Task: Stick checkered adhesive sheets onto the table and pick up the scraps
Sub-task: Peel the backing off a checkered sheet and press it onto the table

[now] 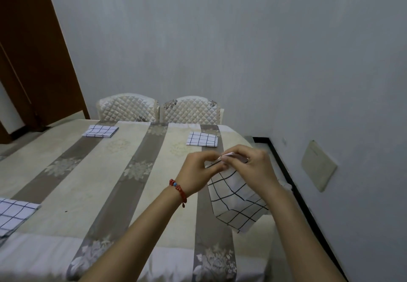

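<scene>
Peeling step: both hands work the top edge of one checkered sheet [235, 202], likely splitting the backing from the adhesive layer
left hand [198, 171]: fingers curled in, pinching the sheet's top edge, red bracelet [178, 191] on the wrist
right hand [248, 165]: fingers curled, pinching a thin white flap [228, 154] at the same edge, just beside the left fingertips
sheet position: hangs below both hands, lifted off the table [66, 171], lower corner drooping toward the wrists
other sheets: two lie flat beyond the hands, one [202, 139] just past them, one [100, 131] far to the left; another [13, 213] sits well left of the left forearm
how to do well: keep pinches close together, pull layers apart slowly, avoid letting the sticky face fold onto itself
scrap: peeled backing needs collecting after
</scene>
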`<state>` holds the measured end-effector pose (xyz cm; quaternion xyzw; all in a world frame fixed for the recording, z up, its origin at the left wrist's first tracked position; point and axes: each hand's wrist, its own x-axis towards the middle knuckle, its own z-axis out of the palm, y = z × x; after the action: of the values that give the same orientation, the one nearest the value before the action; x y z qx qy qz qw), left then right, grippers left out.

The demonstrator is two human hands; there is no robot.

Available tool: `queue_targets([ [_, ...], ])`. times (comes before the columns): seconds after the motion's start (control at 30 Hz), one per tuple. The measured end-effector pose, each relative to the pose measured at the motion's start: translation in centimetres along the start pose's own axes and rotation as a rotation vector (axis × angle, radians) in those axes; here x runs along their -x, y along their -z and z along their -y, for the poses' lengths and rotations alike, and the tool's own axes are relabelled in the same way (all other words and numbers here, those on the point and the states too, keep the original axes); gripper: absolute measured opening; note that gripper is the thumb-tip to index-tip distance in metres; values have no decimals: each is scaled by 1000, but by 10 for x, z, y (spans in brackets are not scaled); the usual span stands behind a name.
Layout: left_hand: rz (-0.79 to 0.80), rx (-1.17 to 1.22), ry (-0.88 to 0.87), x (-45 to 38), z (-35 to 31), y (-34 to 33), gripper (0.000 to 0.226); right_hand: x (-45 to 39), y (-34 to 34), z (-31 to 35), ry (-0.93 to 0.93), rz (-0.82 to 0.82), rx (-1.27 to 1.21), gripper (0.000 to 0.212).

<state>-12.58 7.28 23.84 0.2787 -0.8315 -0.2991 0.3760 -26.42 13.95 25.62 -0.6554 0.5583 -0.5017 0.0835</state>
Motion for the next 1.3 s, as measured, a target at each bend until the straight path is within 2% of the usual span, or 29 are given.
queue_targets([
  [0.07,8,54,22,-6,-3,2,9,-1,8,1,-19,-16,-10,2],
  [0.2,-145,207,129,-16,4,17,22,6,32,-20,-266,12,-26,15],
  [0.3,-250,309,205,-23,9,30,18,17,48,-36,-410,134,-58,35],
  [0.37,-325,344,237,-28,13,38,14,22,54,-44,-466,153,-98,32],
  [0.43,-383,354,265,-31,18,45,16,25,56,-47,-485,99,-133,23],
  [0.53,-445,339,318,-32,24,48,21,22,50,-45,-485,2,-192,24],
  [0.6,-488,314,381,-32,25,45,7,18,44,-41,-489,-54,-246,23],
  [0.63,-510,253,423,-31,25,42,12,16,40,-39,-488,-69,-263,23],
  [0.67,-515,171,468,-30,25,38,29,14,37,-37,-489,-71,-262,22],
  [0.73,-516,11,489,-21,21,26,46,11,30,-35,-478,-70,-233,27],
  [0.83,-440,-30,364,-3,5,-2,31,7,21,-34,-459,-86,-233,39],
  [0.9,-314,36,362,6,-5,-19,20,6,15,-34,-446,-72,-223,36],
  [1.03,-129,327,497,10,-13,-33,21,4,7,-32,-423,-12,-203,35],
  [1.17,-83,645,658,8,-19,-29,25,6,3,-29,-415,73,-260,47],
  [1.3,-114,663,672,7,-12,-27,19,8,-4,-31,-400,136,-225,21],
])
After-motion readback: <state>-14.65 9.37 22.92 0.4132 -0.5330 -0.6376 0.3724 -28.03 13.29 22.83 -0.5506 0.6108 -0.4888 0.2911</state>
